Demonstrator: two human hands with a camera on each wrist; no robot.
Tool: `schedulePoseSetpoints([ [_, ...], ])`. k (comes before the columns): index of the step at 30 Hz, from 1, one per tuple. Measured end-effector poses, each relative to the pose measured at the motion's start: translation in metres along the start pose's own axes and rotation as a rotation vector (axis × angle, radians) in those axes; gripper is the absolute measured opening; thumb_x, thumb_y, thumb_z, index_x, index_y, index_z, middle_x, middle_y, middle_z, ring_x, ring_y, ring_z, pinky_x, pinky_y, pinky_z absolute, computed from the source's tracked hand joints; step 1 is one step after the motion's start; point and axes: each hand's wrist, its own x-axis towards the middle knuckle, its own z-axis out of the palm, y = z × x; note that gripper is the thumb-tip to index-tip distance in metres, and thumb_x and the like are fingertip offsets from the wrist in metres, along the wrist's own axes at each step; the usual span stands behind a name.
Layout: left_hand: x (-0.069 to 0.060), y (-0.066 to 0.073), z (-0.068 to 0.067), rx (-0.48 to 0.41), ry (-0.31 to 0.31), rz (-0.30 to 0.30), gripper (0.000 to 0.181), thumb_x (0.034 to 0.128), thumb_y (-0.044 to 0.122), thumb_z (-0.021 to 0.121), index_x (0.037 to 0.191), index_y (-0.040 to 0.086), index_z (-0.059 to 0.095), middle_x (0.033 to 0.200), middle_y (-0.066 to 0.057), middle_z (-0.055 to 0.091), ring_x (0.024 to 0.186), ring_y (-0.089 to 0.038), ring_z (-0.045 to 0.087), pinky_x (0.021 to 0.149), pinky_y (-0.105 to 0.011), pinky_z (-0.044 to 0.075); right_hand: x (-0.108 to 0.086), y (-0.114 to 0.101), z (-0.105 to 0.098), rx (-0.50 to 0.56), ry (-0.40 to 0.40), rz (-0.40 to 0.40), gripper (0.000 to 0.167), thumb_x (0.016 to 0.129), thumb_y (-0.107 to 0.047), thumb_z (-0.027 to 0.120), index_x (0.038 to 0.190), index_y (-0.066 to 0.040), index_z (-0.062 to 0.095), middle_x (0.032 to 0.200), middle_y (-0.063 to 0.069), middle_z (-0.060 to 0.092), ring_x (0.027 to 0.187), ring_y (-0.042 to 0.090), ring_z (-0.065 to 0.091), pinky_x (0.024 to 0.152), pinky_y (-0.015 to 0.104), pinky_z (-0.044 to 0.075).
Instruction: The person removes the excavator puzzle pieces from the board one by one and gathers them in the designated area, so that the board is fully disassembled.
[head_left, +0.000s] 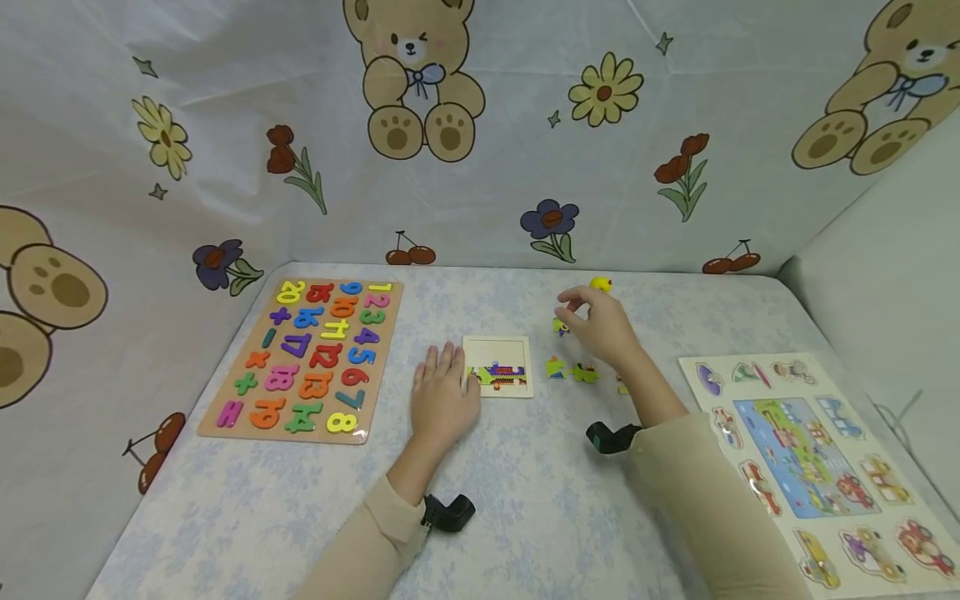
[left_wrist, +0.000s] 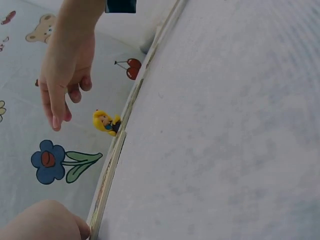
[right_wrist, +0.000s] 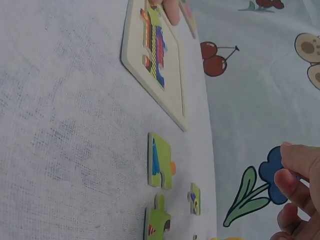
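My left hand (head_left: 444, 396) lies flat on the table, fingers straight, its thumb side touching the left edge of a small wooden puzzle tray (head_left: 495, 344). Joined picture pieces (head_left: 498, 377) fill the tray's lower part. Above the table on the right, my right hand (head_left: 597, 329) hovers with loosely bent fingers; nothing shows between them in either wrist view. Loose green puzzle pieces lie around and beneath it: one with blue (right_wrist: 156, 162), one with a red mark (right_wrist: 156, 220), and a smaller one farther back (right_wrist: 195, 199). Another piece (head_left: 622, 387) is partly hidden by the right forearm.
A board of coloured numbers (head_left: 386, 354) lies to the left. On the right, a larger picture board (head_left: 708, 417) sits partly under the right sleeve. A small yellow-haired figure (left_wrist: 103, 121) stands near the back edge, before a printed curtain (head_left: 495, 117).
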Motion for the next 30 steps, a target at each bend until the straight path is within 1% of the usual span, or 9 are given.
schedulePoseSetpoints([
  [4, 0.000, 0.000, 0.000, -0.023, 0.001, -0.004, 0.064, 0.0996, 0.045, 0.042, 0.153, 0.010, 0.037, 0.164, -0.006, 0.027, 0.155, -0.028, 0.013, 0.126, -0.048, 0.008, -0.010, -0.009, 0.003, -0.010, -0.016, -0.042, 0.032, 0.098, -0.028, 0.064, 0.125, -0.011, 0.065, 0.104, 0.004, 0.061, 0.078, 0.024, 0.046, 0.066, 0.034, 0.042],
  [8, 0.001, 0.000, 0.001, -0.045, 0.004, -0.002, 0.071, 0.0964, 0.050, 0.046, 0.153, 0.009, 0.038, 0.163, -0.007, 0.028, 0.155, -0.029, 0.013, 0.126, -0.048, 0.009, -0.019, -0.014, 0.013, -0.041, -0.064, -0.070, 0.033, 0.097, -0.030, 0.065, 0.126, -0.012, 0.065, 0.106, 0.003, 0.062, 0.085, 0.024, 0.050, 0.072, 0.035, 0.045],
  [9, 0.001, 0.000, 0.001, -0.047, 0.007, 0.000, 0.071, 0.0958, 0.051, 0.048, 0.153, 0.010, 0.037, 0.163, -0.007, 0.028, 0.155, -0.029, 0.013, 0.126, -0.048, 0.009, -0.021, -0.015, 0.016, -0.050, -0.078, -0.077, 0.033, 0.097, -0.029, 0.065, 0.126, -0.012, 0.065, 0.106, 0.004, 0.063, 0.088, 0.024, 0.052, 0.076, 0.036, 0.046],
  [12, 0.001, 0.000, 0.001, -0.057, 0.019, 0.019, 0.070, 0.0949, 0.051, 0.051, 0.153, 0.014, 0.040, 0.163, -0.007, 0.030, 0.155, -0.029, 0.015, 0.126, -0.048, 0.010, -0.027, -0.018, 0.026, -0.067, -0.134, -0.095, 0.032, 0.095, -0.028, 0.067, 0.124, -0.012, 0.067, 0.105, 0.004, 0.064, 0.094, 0.024, 0.057, 0.083, 0.039, 0.049],
  [15, 0.001, 0.001, 0.001, -0.075, 0.034, 0.053, 0.063, 0.0941, 0.047, 0.055, 0.150, 0.021, 0.046, 0.162, -0.007, 0.033, 0.154, -0.029, 0.018, 0.126, -0.048, 0.013, -0.031, -0.018, 0.035, -0.079, -0.196, -0.109, 0.030, 0.094, -0.026, 0.069, 0.121, -0.012, 0.069, 0.104, 0.003, 0.065, 0.098, 0.023, 0.059, 0.088, 0.041, 0.050],
  [17, 0.001, 0.002, 0.001, -0.088, 0.043, 0.077, 0.057, 0.0933, 0.045, 0.058, 0.146, 0.024, 0.052, 0.161, -0.006, 0.035, 0.154, -0.029, 0.020, 0.125, -0.049, 0.017, -0.033, -0.017, 0.040, -0.100, -0.232, -0.118, 0.029, 0.093, -0.025, 0.069, 0.120, -0.013, 0.069, 0.102, 0.001, 0.065, 0.097, 0.021, 0.059, 0.088, 0.040, 0.050],
  [20, 0.000, 0.003, 0.002, -0.092, 0.053, 0.105, 0.051, 0.0928, 0.044, 0.060, 0.140, 0.027, 0.058, 0.160, -0.007, 0.037, 0.153, -0.031, 0.023, 0.124, -0.051, 0.021, -0.036, -0.016, 0.046, -0.131, -0.256, -0.117, 0.029, 0.092, -0.025, 0.071, 0.118, -0.013, 0.070, 0.099, 0.000, 0.065, 0.094, 0.020, 0.057, 0.086, 0.038, 0.048],
  [24, 0.000, 0.003, 0.002, -0.097, 0.056, 0.127, 0.045, 0.0932, 0.043, 0.062, 0.135, 0.027, 0.063, 0.158, -0.008, 0.039, 0.151, -0.034, 0.026, 0.123, -0.053, 0.022, -0.037, -0.014, 0.051, -0.167, -0.258, -0.116, 0.030, 0.090, -0.028, 0.074, 0.116, -0.014, 0.071, 0.098, 0.000, 0.064, 0.093, 0.020, 0.055, 0.083, 0.037, 0.047],
  [30, 0.002, 0.005, 0.001, -0.106, 0.043, 0.151, 0.041, 0.0936, 0.042, 0.063, 0.131, 0.025, 0.066, 0.156, -0.009, 0.042, 0.150, -0.036, 0.028, 0.122, -0.055, 0.022, -0.037, -0.014, 0.054, -0.187, -0.268, -0.110, 0.030, 0.089, -0.030, 0.075, 0.115, -0.014, 0.072, 0.100, 0.000, 0.063, 0.095, 0.020, 0.054, 0.084, 0.038, 0.047],
])
